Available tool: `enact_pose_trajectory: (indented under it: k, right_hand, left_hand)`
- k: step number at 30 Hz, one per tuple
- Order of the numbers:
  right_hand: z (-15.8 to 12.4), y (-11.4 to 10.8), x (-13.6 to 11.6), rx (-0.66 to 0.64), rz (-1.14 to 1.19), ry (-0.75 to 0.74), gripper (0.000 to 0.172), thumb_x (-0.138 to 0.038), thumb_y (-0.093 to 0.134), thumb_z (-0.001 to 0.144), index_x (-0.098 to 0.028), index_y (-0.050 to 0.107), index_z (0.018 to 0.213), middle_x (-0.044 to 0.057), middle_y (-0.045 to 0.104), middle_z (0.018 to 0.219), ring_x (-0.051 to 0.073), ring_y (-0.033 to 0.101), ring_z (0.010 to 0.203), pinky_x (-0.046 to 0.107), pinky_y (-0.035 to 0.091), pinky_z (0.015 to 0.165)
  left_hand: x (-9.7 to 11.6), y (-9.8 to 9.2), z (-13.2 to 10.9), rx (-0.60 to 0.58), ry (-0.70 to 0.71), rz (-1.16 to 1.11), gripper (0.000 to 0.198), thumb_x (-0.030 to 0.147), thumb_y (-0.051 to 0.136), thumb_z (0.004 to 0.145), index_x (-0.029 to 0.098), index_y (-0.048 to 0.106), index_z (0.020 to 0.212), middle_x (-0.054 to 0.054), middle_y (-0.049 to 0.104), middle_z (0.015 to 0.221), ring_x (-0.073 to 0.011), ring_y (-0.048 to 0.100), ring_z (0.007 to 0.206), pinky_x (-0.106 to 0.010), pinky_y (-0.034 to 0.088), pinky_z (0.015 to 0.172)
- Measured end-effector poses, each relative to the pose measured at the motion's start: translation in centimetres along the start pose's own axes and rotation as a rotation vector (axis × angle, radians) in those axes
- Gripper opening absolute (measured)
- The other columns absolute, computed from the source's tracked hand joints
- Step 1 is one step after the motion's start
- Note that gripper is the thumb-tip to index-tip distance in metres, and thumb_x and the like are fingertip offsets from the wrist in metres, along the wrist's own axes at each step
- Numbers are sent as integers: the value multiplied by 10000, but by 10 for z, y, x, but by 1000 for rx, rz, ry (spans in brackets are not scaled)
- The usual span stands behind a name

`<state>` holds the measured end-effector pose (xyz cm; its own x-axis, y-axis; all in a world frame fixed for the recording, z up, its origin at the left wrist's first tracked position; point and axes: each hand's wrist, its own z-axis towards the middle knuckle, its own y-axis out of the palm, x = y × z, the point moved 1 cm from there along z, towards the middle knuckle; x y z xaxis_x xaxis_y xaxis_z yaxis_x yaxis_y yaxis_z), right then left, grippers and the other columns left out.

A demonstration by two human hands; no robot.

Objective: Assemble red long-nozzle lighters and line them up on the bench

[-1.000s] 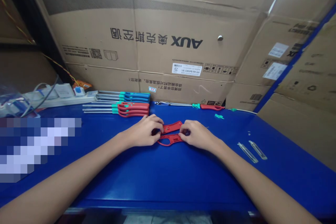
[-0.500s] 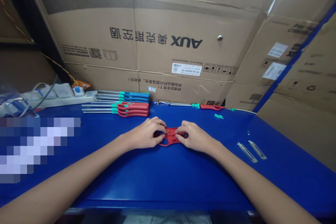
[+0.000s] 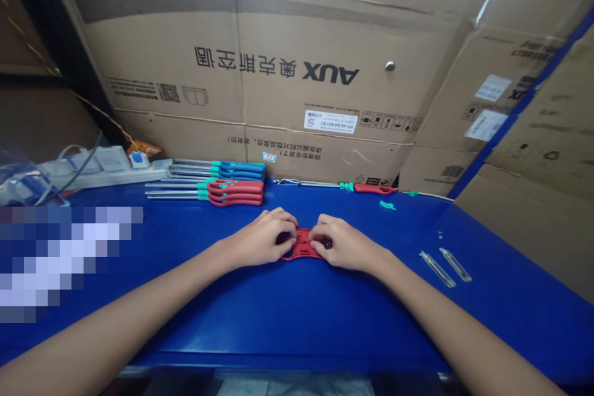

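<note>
Head view: left hand [image 3: 260, 242] and right hand [image 3: 344, 246], fingers closed, press the red shell [image 3: 302, 245]; tools [image 3: 232, 192] at 11 o'clock. Seating it probably needs even pressure.

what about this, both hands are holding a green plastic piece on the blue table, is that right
Not quite: the plastic piece is red, not green. The head view shows the left hand and the right hand both holding it, one at each end, on the blue table.
</note>
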<state>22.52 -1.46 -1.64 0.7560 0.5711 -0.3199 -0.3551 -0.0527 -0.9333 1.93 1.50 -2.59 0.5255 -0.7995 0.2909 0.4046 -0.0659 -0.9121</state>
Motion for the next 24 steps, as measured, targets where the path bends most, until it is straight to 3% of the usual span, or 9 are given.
enact_pose_trajectory:
  k: [10,24]
  right_hand:
    - [0,-1,1,3,-8,-13,139,-173,530,875,-163,668,868,47,576,869,122,522,713,242,392,658]
    - [0,-1,3,-1,-10,-13,145,-175,537,877,-156,678,853,48,587,858,111,522,691,231,380,639]
  left_hand:
    - [0,1,-1,-30,21,32,195,246,436,955,189,620,926,-73,637,1126,-209,536,1035,-377,391,881]
    - [5,-11,-1,-87,-17,112,141,223,489,910,177,611,858,-67,624,1092,-225,508,1041,-399,365,914]
